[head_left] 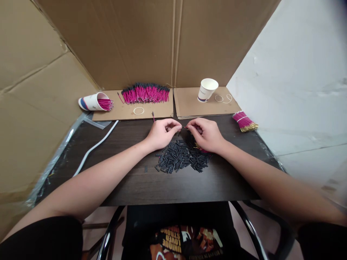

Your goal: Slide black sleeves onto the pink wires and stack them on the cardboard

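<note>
My left hand (163, 133) is closed in a pinch, with a tiny dark piece, apparently a short black tube, at its fingertips. Close by on the right, my right hand (206, 134) pinches a thin pink wire (185, 127) whose end points at the left fingertips. Below both hands lies a loose heap of short black tubes (176, 159). More pink wires with gold ends are partly hidden under my right hand. Just behind my left hand, a single pink wire with a black end (153, 116) shows; its lower part is hidden.
At the back, a row of black-ended pink wires (146, 94) lies on cardboard (114, 115). A paper cup (90, 102) holding wires lies on its side at left; another cup (207, 92) stands upright. A banded wire bundle (244, 121) sits at right. A white cable (94, 146) crosses the left.
</note>
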Tool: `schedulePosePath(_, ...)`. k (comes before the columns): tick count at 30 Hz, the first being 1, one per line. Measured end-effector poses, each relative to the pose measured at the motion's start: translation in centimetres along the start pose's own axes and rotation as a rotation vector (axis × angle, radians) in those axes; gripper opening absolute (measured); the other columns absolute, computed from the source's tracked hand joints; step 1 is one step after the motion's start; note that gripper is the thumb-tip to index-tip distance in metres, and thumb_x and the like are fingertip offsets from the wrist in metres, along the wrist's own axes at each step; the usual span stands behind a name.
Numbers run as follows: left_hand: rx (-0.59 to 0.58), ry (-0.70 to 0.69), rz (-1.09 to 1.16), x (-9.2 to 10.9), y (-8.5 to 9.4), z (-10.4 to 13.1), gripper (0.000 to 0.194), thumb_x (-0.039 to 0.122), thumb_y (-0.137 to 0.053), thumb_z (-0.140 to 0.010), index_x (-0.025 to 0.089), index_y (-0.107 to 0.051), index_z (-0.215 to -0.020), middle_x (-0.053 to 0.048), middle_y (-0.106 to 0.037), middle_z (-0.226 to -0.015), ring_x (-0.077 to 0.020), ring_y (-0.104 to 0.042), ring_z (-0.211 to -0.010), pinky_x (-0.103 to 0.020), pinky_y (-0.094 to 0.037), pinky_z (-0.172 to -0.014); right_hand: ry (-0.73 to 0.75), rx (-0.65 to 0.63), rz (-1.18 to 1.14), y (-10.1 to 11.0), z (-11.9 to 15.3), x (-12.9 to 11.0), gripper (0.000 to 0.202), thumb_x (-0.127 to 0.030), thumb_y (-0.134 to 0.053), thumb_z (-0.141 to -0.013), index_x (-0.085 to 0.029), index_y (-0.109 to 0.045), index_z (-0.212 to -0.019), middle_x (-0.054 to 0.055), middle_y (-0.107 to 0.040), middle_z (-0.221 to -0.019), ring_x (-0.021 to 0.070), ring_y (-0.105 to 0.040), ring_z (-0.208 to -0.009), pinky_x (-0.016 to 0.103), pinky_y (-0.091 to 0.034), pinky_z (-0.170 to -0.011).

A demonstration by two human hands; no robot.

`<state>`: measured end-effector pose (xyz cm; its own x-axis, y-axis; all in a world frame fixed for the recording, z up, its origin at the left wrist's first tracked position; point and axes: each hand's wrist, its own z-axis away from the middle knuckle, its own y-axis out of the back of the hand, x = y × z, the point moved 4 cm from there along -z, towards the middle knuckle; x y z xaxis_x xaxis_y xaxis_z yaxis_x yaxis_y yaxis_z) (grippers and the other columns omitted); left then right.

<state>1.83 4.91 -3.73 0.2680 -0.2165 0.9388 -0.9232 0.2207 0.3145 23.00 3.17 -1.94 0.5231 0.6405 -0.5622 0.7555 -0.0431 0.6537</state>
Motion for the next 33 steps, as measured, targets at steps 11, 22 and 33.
schedulePosePath(11,0.000,-0.003,-0.018,0.09,-0.09,0.09,0.027,0.037,-0.079,-0.094,0.014,-0.086,-0.106,-0.008,-0.083,-0.094,-0.0106,-0.062,-0.072,-0.026,-0.049,-0.070,0.000,-0.013,0.010,-0.14,-0.04,-0.09,0.022,-0.033,-0.060,-0.112,-0.019,-0.074,-0.102,0.008,-0.077,-0.091,0.0206,-0.063,-0.075,0.037,-0.049,-0.073)
schedulePosePath(22,-0.003,-0.041,-0.086,0.01,-0.01,0.26,0.031,0.039,-0.083,-0.091,0.014,-0.087,-0.110,-0.005,-0.079,-0.083,-0.0081,-0.053,-0.064,-0.023,-0.043,-0.064,0.032,0.033,-0.031,0.04,-0.03,-0.16,0.018,-0.027,-0.063,-0.111,-0.017,-0.075,-0.102,0.006,-0.074,-0.087,0.0175,-0.060,-0.071,0.033,-0.047,-0.071)
schedulePosePath(33,0.011,-0.070,-0.096,0.14,0.00,0.28,0.030,0.041,-0.082,-0.093,0.016,-0.088,-0.106,-0.006,-0.082,-0.087,-0.0086,-0.056,-0.065,-0.024,-0.045,-0.065,0.014,0.023,-0.044,-0.02,-0.08,-0.06,0.019,-0.028,-0.062,-0.111,-0.017,-0.074,-0.101,0.006,-0.073,-0.086,0.0175,-0.058,-0.071,0.034,-0.045,-0.070)
